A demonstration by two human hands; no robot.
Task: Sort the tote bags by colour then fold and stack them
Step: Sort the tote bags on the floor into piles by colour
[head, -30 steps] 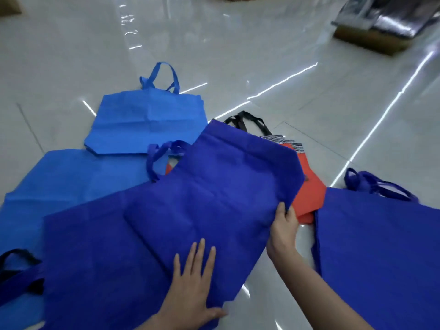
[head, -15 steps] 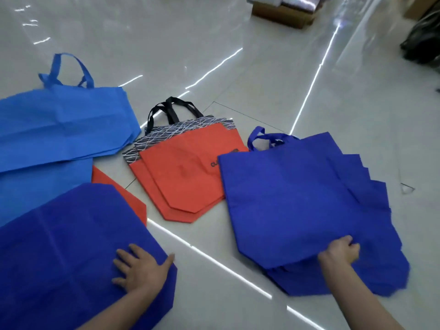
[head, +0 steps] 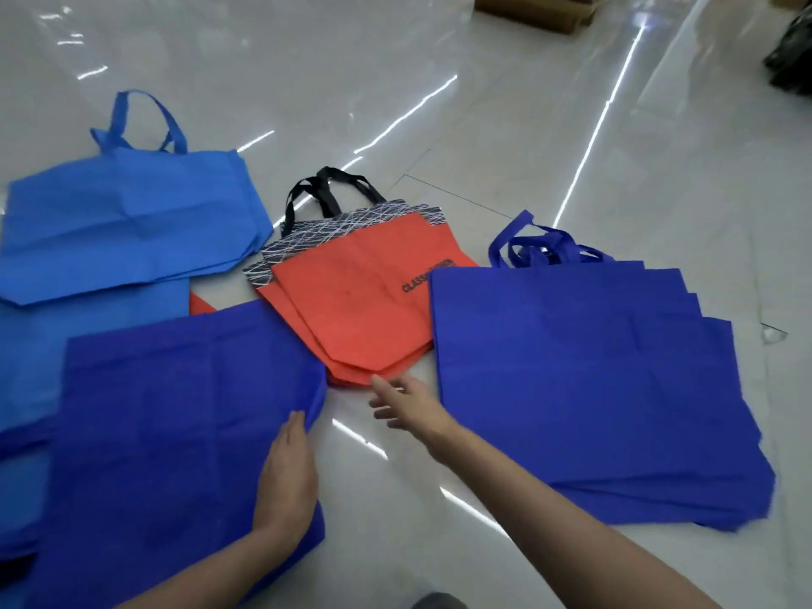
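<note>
A dark blue tote bag (head: 175,432) lies flat at the lower left, and my left hand (head: 288,481) rests flat on its right edge with fingers straight. On the right, a stack of dark blue totes (head: 593,389) is fanned out, handles at the top. Orange totes (head: 351,314) with black handles and a patterned band lie in the middle. My right hand (head: 406,404) hovers open just below their bottom edge, holding nothing. Light blue totes (head: 127,230) lie at the upper left.
The bags lie on a glossy white tiled floor (head: 439,125) with bright light streaks. A cardboard box (head: 536,11) stands at the far top, and a dark object (head: 791,59) sits at the top right edge. An orange corner (head: 200,305) peeks out from under the left bags.
My right hand let go of the dark blue stack on the right and moved left toward the orange totes. My left hand shifted to the right edge of the dark blue tote.
</note>
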